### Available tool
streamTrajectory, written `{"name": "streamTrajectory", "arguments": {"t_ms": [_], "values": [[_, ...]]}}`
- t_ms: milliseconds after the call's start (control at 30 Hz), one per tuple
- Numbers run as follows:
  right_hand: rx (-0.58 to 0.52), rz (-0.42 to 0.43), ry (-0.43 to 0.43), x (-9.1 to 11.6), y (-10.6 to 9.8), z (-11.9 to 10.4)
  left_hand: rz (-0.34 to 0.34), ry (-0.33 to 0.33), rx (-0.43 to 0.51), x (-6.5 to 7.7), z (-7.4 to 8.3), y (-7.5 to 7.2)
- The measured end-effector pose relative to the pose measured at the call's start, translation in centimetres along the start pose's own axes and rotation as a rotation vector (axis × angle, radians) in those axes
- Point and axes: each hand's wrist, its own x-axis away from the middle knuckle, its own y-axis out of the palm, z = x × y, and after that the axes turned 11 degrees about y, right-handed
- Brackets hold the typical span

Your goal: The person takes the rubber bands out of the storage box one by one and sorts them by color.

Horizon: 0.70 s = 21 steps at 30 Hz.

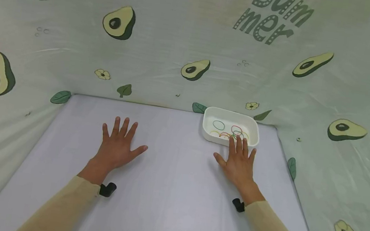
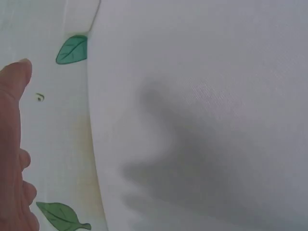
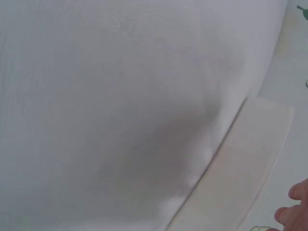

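Fingers spread, nothing now held by left grip (image 1: 115, 151) or right grip (image 1: 238, 170); just beyond the right, nearer one, the tray (image 1: 230, 116) of coloured bands (image 1: 235, 133) is set long-axis crosswise, far right on the surface (image 1: 169, 190), near rim overlapped by fingertips (image 1: 238, 139).

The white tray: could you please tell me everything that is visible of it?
The white tray looks like smooth plastic: shallow, rectangular, round-cornered and open-topped. It sits upright on the table, near the far edge, right of centre. Thin coloured rings lie inside. The right hand overlaps its near rim in the head view; contact cannot be confirmed.
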Motion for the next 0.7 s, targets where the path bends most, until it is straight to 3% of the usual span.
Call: {"name": "streamTrajectory", "arguments": {"t_ms": [133,367,533,700], "values": [[-0.011,0.041,0.015,-2.1,-1.1,1.5,0.011,0.040,0.041,-2.6,1.6,0.0],[0.021,0.060,0.104,-6.2,-2.7,5.8,-0.055,0.129,0.031,-10.8,7.7,1.1],[0.017,-0.015,0.158,-7.3,-1.5,7.8,-0.097,0.186,0.028,-15.3,12.5,3.2],[-0.056,-0.119,0.209,-7.4,-0.6,8.5,-0.134,0.265,0.076,-17.7,15.8,4.7]]}}
